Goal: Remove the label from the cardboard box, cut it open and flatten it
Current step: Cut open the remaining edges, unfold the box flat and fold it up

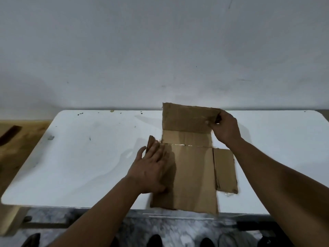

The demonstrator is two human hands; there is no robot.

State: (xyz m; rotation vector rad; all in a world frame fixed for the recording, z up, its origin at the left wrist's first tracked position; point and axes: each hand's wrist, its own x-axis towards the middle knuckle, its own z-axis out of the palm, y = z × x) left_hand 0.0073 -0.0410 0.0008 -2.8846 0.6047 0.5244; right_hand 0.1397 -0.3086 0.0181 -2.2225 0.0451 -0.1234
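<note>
The cardboard box (194, 175) lay cut open on the white table (80, 157). The left hand (151, 172) pressed it flat, fingers straight. The right hand (225, 127) pinched its raised far flap.

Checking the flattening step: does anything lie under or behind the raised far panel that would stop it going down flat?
Nothing visible: only bare white tabletop lies behind the brown cardboard box's raised far panel, pinched by the right hand.

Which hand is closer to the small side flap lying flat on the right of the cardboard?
The right hand. It grips the raised far panel's right edge, just beyond the side flap. The left hand presses the cardboard at its opposite, left edge.
</note>
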